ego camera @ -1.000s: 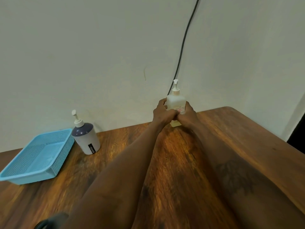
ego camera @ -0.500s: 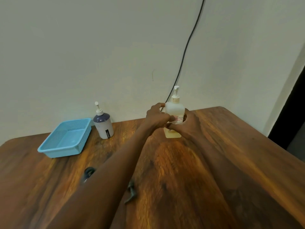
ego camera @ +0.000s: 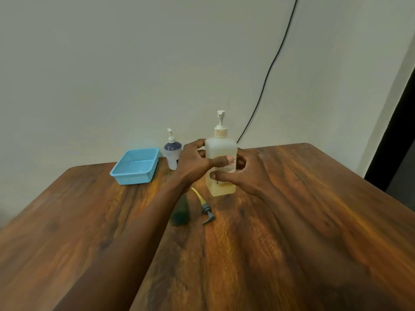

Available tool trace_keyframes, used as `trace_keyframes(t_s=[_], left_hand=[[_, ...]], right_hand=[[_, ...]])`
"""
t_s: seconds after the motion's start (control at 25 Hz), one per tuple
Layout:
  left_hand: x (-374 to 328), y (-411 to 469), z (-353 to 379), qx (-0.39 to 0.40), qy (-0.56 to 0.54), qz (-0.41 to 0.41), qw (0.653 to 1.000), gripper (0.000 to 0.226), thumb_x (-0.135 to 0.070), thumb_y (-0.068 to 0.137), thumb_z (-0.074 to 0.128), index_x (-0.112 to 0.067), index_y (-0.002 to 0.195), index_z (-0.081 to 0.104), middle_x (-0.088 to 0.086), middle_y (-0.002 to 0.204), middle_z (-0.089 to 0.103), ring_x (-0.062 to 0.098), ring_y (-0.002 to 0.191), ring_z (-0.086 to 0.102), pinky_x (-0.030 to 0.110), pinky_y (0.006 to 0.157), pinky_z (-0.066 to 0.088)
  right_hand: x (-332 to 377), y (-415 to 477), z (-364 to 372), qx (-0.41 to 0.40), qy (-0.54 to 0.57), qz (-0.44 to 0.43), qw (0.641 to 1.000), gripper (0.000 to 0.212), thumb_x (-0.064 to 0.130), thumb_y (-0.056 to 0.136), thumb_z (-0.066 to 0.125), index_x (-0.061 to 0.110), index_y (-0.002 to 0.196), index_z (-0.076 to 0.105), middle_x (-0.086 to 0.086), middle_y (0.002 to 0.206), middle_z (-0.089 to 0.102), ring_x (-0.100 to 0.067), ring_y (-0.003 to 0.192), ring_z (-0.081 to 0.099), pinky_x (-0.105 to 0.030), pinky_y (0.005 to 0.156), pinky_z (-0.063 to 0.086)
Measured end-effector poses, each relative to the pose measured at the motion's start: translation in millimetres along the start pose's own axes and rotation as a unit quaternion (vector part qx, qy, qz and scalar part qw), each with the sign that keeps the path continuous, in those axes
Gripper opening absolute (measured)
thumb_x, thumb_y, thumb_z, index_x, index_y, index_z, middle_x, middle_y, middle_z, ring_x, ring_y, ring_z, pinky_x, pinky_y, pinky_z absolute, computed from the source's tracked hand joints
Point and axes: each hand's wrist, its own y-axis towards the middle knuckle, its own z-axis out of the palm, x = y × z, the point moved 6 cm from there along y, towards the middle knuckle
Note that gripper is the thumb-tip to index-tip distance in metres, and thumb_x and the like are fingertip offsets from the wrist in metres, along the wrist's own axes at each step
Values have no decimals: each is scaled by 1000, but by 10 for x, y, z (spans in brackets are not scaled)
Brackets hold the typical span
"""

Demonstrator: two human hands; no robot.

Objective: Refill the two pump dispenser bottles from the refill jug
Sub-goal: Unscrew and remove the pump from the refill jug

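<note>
Far left, a blue basket (ego camera: 134, 167) sits near the back edge of the table (ego camera: 78, 221), and just beside it stands the small bottle (ego camera: 172, 157), dark-shouldered, its white pump on, close to the wall (ego camera: 112, 63). Now the left hand (ego camera: 195, 163): fingers curled round the left side of the big bottle (ego camera: 221, 153), thumb laid across its front, a firm grip. Below the wrist lies a dark green shape (ego camera: 180, 212), too blurred to make out, and next to it a loose pump (ego camera: 205, 208), grey head, yellow tube, flat on the wood. The big bottle is upright, mid-table toward the back, pump fitted, with a little amber liquid low inside. The right hand (ego camera: 244, 176) clasps it from the other side, thumb on the label, fingers wrapped behind. Both hands on it! A black cable (ego camera: 269, 70) runs down the wall behind.
</note>
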Motion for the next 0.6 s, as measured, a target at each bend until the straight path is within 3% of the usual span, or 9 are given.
trace_keyframes(t_s=[0.12,0.24,0.32,0.4,0.52,0.6], left_hand=[[-7,-215,-242,-37,3,9,999,87,-59,53,93,-27,128,62,-6,119,73,16,105,73,39,84,64],[25,-359,-370,-46,12,16,999,92,-65,49,90,-27,128,62,-9,120,73,12,103,74,40,85,64],[34,-426,-382,-35,21,17,999,92,-65,49,91,-27,127,62,-9,119,73,11,103,73,41,85,64],[35,-488,-363,-29,39,17,999,86,-64,51,93,-29,124,62,-10,118,73,10,103,72,38,87,63],[78,-546,-326,-31,72,14,997,82,-66,54,92,-32,122,61,-9,121,72,10,105,71,31,86,62],[113,-569,-314,-26,70,12,997,81,-64,55,92,-32,123,62,-8,121,72,11,105,71,32,87,62]], right_hand=[[186,-65,47,61,83,-6,995,55,17,85,82,27,136,62,8,119,75,-9,108,72,-30,86,63],[361,-66,2,48,120,-39,991,56,10,90,72,16,144,59,0,129,72,-14,115,70,-33,89,61],[475,-48,2,29,142,-38,989,50,16,87,63,14,137,65,0,127,72,-18,113,70,-33,86,62],[572,-30,25,-11,102,-37,994,42,32,89,70,17,127,73,6,119,75,-16,106,71,-35,85,63],[695,-14,34,-82,-35,-63,994,48,52,81,81,20,117,78,14,99,75,-3,84,71,-16,69,59],[741,0,38,-93,-56,-64,992,47,54,76,84,20,108,80,12,91,75,-2,75,70,-15,64,59]])
